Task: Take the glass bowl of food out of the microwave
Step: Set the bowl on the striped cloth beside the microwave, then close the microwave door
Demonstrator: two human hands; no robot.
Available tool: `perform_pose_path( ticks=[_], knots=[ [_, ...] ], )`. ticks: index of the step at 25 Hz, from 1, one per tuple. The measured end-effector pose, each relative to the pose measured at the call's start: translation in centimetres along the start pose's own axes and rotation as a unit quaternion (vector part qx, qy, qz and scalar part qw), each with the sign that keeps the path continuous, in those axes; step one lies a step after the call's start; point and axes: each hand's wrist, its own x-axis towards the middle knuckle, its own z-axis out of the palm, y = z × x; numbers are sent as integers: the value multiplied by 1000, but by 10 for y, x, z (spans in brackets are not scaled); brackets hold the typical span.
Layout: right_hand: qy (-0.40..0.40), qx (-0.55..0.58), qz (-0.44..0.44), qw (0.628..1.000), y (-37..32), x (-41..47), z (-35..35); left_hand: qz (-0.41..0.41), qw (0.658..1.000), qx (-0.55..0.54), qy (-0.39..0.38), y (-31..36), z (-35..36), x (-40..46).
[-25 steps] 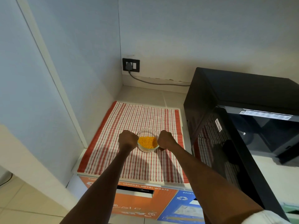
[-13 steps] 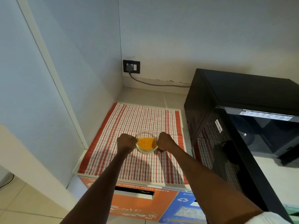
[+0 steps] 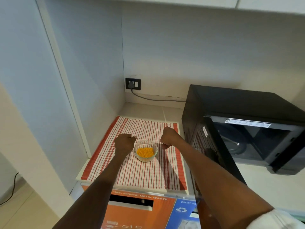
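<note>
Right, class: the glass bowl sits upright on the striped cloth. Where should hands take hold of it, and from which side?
Probably by the outer wall just under the rim of the glass bowl, one hand from each side. It is round, has no handle and stands upright with yellow food inside. The left hand and right hand already flank it without touching, and the striped cloth is clear around it.

Both hands show only their backs: the left hand (image 3: 123,143) and right hand (image 3: 169,136) are curled, palms and fingertips turned away. Right of the right hand, the microwave (image 3: 244,123) runs off the frame's edge, its inside dark behind the open door (image 3: 219,152). Its label (image 3: 247,122) is too small to read. Below the hands, the bins (image 3: 142,210) are cut off, print partly legible.
</note>
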Motion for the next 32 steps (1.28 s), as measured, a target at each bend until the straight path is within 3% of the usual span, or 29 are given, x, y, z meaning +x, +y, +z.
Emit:
perform_pose_path(
  ticks=[10,15,19,26,32],
  knots=[
    [133,-30,-60,989,-9,-72,-93,42,985,-168,14,70,-3,-40],
    [205,20,-108,973,5,-109,-122,42,977,-211,-11,93,10,-54],
    [254,-16,-89,963,31,-126,-128,85,972,-207,-66,119,24,-72],
    [245,-48,-38,967,80,-131,-126,161,937,-205,-233,156,44,-97],
    [197,-89,-72,974,107,-134,-123,145,921,-214,-290,173,57,-108]
  ],
)
